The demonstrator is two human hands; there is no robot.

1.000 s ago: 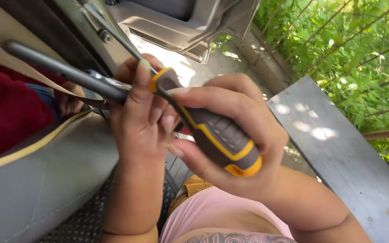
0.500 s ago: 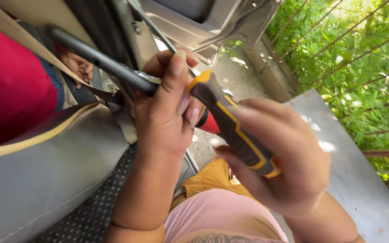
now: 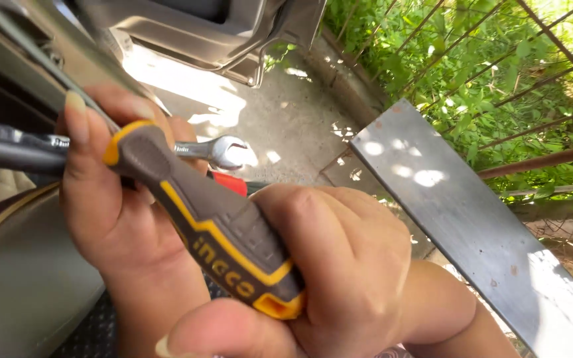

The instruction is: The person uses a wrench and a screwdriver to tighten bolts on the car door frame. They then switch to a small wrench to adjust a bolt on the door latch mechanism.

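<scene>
- My right hand [image 3: 339, 265] fills the near middle of the view, fingers closed tight around the grey-and-yellow grip of a screwdriver handle [image 3: 207, 222].
- The handle slants up and to the left; its dark metal shaft [image 3: 8, 154] runs on leftward out of view, so I cannot tell what the tip is seated in.
- My left hand [image 3: 111, 199] sits just behind the handle on the left, thumb raised, fingers curled around the shaft and a silver open-ended wrench [image 3: 217, 151] whose jaw pokes out to the right.
- A small red object [image 3: 230, 182] shows between my hands; what it is, I cannot tell.
- To the far left is grey vehicle bodywork [image 3: 21, 292], with an open car door [image 3: 220, 33] at the far top.
- Both tools are in hand at the bodywork, so the work seems under way; no loosened or removed part is visible.
- A grey metal plank [image 3: 472, 219] and a green hedge [image 3: 445, 59] lie to the right.
</scene>
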